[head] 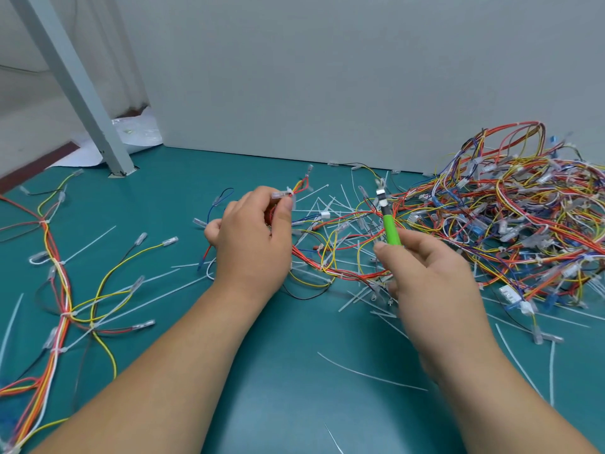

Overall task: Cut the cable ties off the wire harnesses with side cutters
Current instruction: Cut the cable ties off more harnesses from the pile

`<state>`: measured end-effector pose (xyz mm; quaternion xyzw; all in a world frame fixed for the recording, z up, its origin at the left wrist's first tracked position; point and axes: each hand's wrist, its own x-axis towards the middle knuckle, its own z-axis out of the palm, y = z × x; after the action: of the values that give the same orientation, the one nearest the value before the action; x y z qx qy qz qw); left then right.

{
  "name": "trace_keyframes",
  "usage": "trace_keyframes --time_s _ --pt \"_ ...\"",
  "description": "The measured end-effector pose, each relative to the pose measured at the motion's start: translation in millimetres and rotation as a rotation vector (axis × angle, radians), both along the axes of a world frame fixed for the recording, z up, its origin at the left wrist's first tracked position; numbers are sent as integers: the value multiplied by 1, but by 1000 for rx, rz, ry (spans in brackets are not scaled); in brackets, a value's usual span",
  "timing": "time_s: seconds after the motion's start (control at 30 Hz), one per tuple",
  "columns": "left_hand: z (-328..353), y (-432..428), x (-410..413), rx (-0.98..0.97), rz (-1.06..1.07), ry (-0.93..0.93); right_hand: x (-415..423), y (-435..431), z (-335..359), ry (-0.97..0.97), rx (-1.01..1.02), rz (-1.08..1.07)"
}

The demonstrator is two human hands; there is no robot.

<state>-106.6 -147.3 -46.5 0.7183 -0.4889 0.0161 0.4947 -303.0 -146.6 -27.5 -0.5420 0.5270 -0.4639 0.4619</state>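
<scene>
My left hand pinches a small harness of red, yellow and blue wires, raised just above the teal table. A white cable tie wraps that harness right above my thumb. My right hand grips the green-handled side cutters, whose metal jaws point up and away, a hand's width right of the tie. The jaws touch nothing.
A big tangle of wire harnesses fills the right side. A long tied harness lies at the left. Cut white ties litter the table between and behind my hands. A grey post stands at the back left before a grey wall.
</scene>
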Motion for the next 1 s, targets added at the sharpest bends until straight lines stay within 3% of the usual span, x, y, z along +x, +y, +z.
trace_keyframes --time_s 0.07,0.2,0.3,0.6,0.8,1.0 --pt "2 1 -1 -22 10 70 1 1 2 -77 110 62" --pt "8 2 -3 -91 -36 218 -2 2 9 -516 428 242" --pt "9 2 -2 -136 -38 253 -7 0 14 -648 499 322" --pt "7 1 -1 -321 -88 269 -3 2 8 -754 633 505" --pt "9 4 -3 -266 -75 192 -3 0 5 -782 627 485" --pt "8 2 0 -355 -93 340 -4 -2 4 -705 599 553"
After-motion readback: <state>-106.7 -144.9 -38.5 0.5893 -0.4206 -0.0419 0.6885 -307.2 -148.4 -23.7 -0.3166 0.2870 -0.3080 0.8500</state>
